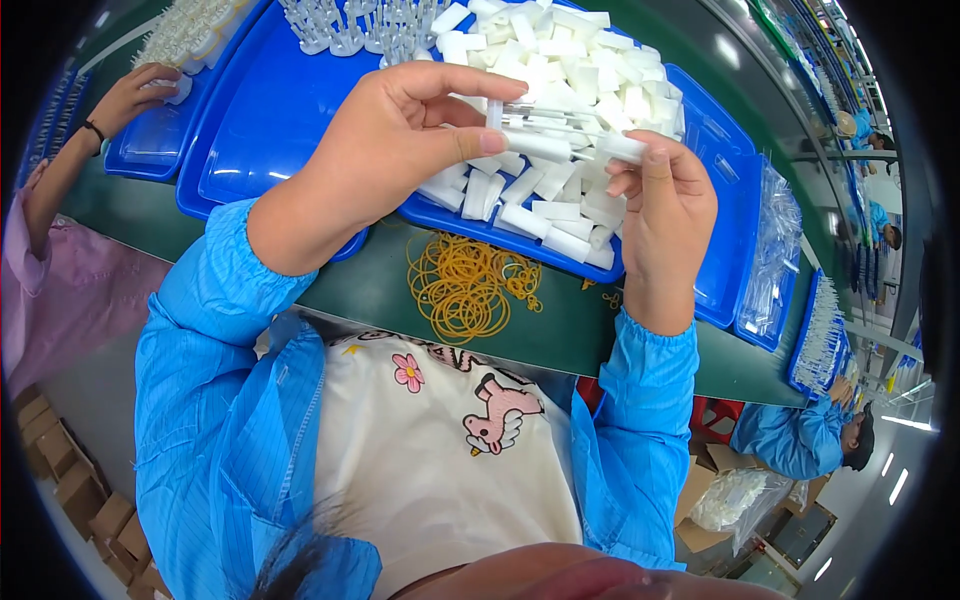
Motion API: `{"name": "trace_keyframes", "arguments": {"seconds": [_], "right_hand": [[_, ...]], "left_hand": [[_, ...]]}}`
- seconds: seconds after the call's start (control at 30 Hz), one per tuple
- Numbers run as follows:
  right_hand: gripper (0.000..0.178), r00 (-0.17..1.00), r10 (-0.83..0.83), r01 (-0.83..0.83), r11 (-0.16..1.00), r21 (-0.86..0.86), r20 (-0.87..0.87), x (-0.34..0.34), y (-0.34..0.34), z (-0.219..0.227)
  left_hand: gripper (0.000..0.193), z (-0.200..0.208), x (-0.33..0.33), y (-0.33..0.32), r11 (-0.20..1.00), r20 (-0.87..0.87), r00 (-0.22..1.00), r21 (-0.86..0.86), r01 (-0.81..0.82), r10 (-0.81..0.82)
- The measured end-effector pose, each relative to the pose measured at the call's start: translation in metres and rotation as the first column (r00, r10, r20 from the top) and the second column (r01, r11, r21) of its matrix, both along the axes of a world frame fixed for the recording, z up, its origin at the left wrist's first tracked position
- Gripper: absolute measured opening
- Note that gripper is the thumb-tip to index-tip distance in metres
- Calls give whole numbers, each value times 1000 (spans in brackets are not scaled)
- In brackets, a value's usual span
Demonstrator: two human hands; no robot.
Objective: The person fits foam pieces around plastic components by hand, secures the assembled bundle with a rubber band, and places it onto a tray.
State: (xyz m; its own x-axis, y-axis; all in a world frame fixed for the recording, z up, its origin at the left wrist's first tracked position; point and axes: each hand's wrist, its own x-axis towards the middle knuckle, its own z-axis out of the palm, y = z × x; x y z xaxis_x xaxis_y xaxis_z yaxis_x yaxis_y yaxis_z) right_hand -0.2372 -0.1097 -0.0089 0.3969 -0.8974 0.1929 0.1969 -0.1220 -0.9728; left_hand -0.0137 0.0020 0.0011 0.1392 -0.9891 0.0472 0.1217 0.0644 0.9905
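My left hand (pixel 385 135) pinches a white plastic part (pixel 495 112) between thumb and fingers. Several thin pale prongs point rightward from its base, and a white foam sleeve (pixel 540 147) lies along the lowest of them. Opposite, my right hand (pixel 668 205) is closed on a white foam piece (pixel 622 148), held close to the prong tips. Whether foam and prongs touch I cannot make out. Both hands are above a blue tray (pixel 465 222) heaped with white foam pieces (pixel 585 60).
Yellow rubber bands (pixel 460 285) lie on the green table (pixel 370 290) before me. A blue tray (pixel 265 130) at left has pronged parts (pixel 350 25) at its far end. Clear bags (pixel 770 250) lie at right. Another person's hand (pixel 135 98) works at far left.
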Motion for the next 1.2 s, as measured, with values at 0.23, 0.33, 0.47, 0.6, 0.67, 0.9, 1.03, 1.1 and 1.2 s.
{"name": "trace_keyframes", "arguments": {"seconds": [0.23, 0.33, 0.47, 0.6, 0.67, 0.9, 1.03, 1.1, 1.2], "right_hand": [[19, 999, -36, 36, 999, 18, -14, 6, 13, -3], [19, 996, -35, 31, 998, -59, -80, 10, 21, -2], [18, 996, -5, -3, 996, -85, -88, 9, 25, -8], [17, 995, -42, 32, 994, -104, -92, 9, 25, 0], [16, 993, -60, 40, 983, -178, -106, 8, 24, -3], [14, 973, 21, -90, 952, -292, -229, 13, 35, -3], [14, 981, -66, 13, 960, -281, -180, 7, 24, 3], [11, 946, -37, -96, 918, -386, -322, -2, 12, 9], [20, 801, -28, -446, 638, -627, -598, -11, -8, 23]], "left_hand": [[36, -5, -2, 0, 996, 123, 992, -76, 40, -30], [35, -6, -5, 1, 995, 111, 993, -93, 38, -28], [33, -7, -5, 2, 995, 105, 994, -86, 42, -33], [33, -6, -4, 2, 995, 156, 987, -88, 39, -25], [32, -7, -4, 2, 998, 171, 985, -54, 39, -29], [33, -10, -8, 4, 981, 291, 955, -159, 114, -64], [35, -7, -8, 3, 988, 157, 987, -152, 37, -13], [34, -12, -3, 0, 989, 20, 1000, -144, 22, -20], [32, -5, 3, 0, 996, -92, 995, -71, -53, 46]]}}
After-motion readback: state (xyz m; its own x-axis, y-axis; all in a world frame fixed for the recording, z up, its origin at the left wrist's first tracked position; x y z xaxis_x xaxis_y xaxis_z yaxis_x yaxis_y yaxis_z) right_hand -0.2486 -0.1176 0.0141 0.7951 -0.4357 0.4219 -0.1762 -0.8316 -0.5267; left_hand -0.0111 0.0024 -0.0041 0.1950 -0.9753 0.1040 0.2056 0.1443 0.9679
